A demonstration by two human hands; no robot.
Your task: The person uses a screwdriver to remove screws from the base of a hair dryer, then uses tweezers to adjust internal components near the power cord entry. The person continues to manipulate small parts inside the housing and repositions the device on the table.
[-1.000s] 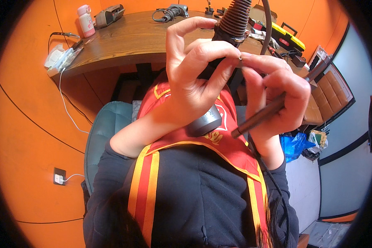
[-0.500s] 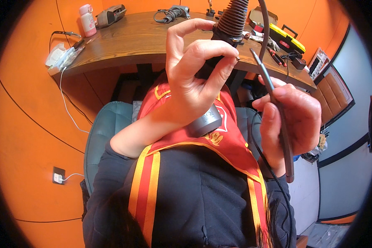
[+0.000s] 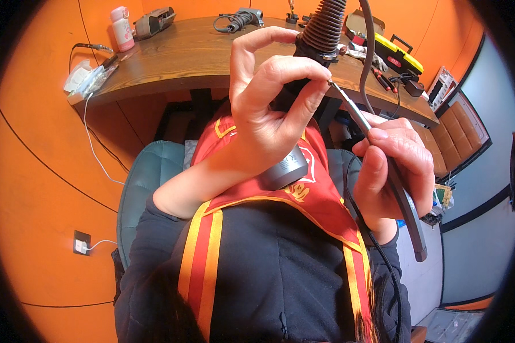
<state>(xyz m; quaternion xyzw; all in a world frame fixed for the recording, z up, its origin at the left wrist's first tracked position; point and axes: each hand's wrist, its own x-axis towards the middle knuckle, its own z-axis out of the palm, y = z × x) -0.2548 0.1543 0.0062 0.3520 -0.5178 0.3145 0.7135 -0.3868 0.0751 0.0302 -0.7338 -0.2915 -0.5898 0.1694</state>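
Observation:
My left hand (image 3: 274, 97) is raised over my lap, with thumb and forefinger pinched on a tiny piece too small to name. Its other fingers reach behind a black ribbed sleeve (image 3: 323, 31). In my right hand (image 3: 400, 166) is a slim, dark, pen-like screwdriver (image 3: 406, 206) with a silver shaft, held slanting. Its tip meets the pinched fingertips of my left hand, or comes very close. Below my left wrist, a grey metallic cylinder (image 3: 289, 170) shows against my red apron (image 3: 326, 200), partly hidden.
On the brown desk (image 3: 171, 57) stand a pink-and-white bottle (image 3: 122, 30), a grey corded tool (image 3: 238, 20) and a yellow-and-black toolbox (image 3: 399, 56). Red-handled pliers (image 3: 383, 79) lie near its right edge. A thick dark cable (image 3: 367, 57) hangs beside the ribbed sleeve.
My right hand has shifted slightly, bringing the screwdriver's tip left and down to my left fingertips, while its rear end swung right. My left hand has stayed nearly still.

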